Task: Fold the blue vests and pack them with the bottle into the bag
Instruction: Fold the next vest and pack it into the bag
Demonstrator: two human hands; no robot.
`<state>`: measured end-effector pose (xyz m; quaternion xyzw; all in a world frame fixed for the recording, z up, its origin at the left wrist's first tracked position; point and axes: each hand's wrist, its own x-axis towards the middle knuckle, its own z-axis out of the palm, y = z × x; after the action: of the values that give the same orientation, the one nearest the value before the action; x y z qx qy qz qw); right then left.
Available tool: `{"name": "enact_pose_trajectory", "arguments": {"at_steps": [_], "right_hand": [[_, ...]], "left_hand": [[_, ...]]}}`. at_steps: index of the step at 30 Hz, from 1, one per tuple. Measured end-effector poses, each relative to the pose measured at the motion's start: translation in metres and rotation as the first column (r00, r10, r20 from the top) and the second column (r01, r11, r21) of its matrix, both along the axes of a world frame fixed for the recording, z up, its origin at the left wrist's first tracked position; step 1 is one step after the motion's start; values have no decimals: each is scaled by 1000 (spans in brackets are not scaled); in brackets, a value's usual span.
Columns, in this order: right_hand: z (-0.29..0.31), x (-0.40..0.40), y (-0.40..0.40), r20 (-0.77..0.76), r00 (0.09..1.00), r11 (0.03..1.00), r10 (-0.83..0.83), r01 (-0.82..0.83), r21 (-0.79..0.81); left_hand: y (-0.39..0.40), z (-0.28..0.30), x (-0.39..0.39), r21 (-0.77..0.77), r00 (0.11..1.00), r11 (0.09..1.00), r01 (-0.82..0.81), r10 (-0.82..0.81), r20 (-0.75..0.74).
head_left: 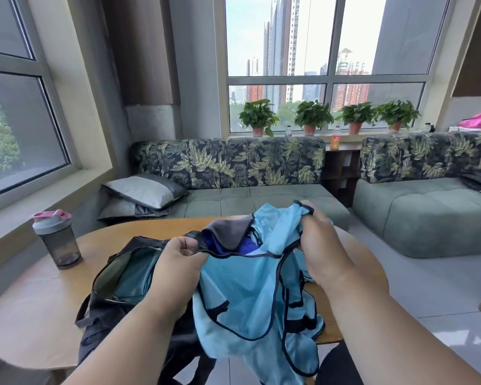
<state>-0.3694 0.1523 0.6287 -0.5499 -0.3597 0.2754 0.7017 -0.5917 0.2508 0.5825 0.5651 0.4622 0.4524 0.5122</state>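
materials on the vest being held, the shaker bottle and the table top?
Light blue vest: thin synthetic mesh or jersey by the look, slight sheen, limp drape, dark bound edges. Shaker bottle: smoky translucent plastic body, opaque grey lid with pink flip cap. Table: wood or wood-look laminate, matte tan; cannot tell which.

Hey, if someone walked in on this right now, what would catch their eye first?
Front and centre, a light blue mesh vest with dark trim hangs bunched between the left hand and right hand. An open dark bag lies beside it on the round wooden table, with a grey pink-lidded shaker bottle standing far left.
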Motion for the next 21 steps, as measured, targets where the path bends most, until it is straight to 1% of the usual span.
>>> {"name": "enact_pose_trajectory", "arguments": {"at_steps": [3,6,8,11,13,15,16,19,20,21], "right_hand": [[-11,-21,-4,-4,981,978,192,-192,-77],[-25,-42,-10,63,906,882,418,-389,-266],[-35,-52,-9,75,861,824,504,-453,-341],[-46,-60,-6,124,862,827,491,-416,-378],[-48,-61,-7,148,851,819,504,-417,-394],[-49,-60,-8,150,840,809,521,-430,-402],[-50,-60,-8,140,845,812,516,-430,-394],[-51,-56,-8,54,877,838,477,-436,-328],[-50,-55,-8,-5,887,849,462,-443,-289],[-49,-54,-8,-85,895,862,438,-445,-242]], "left_hand": [[-7,11,9,27,996,998,56,-58,75],[-14,18,16,54,990,993,106,-110,90],[-20,20,19,53,985,988,146,-150,83],[-29,21,22,11,965,967,254,-254,68],[-31,21,22,-45,947,949,311,-307,91],[-31,21,20,-57,940,943,327,-318,120],[-29,21,19,-48,945,950,309,-302,124],[-20,19,11,-45,970,976,212,-204,133],[-15,15,7,-57,976,981,188,-180,122],[-10,11,4,-71,983,982,175,-170,74]]}}
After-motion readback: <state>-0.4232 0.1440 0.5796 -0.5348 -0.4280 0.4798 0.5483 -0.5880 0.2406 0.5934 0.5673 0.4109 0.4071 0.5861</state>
